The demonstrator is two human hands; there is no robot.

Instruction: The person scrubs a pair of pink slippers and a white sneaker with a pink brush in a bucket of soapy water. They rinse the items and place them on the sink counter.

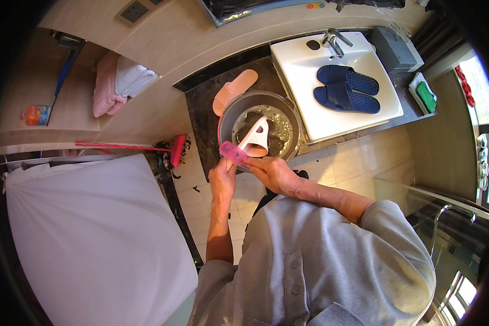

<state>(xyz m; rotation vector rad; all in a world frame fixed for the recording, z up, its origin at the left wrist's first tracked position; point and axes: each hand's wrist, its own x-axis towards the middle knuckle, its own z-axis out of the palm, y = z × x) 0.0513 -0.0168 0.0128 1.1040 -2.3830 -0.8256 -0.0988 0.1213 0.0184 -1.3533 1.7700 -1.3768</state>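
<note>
A pale pink slide slipper (258, 139) is tilted on its edge over a round grey basin (295, 111) of sudsy water. My left hand (221, 177) is closed at its near end, where the brush partly hides the grip. My right hand (275, 174) has its fingers closed on a pink scrub brush (233, 152), with the brush lying across that end of the slipper. Another pink slipper (235, 91) rests on the dark counter, against the basin's far left side.
Right of the basin is a white sink (296, 65) with a chrome faucet (337, 42) and a pair of navy slippers (345, 89). A grey box (395, 50) and a green cloth (426, 98) sit beyond. At left are a red broom (177, 151) and a white-covered surface (100, 233).
</note>
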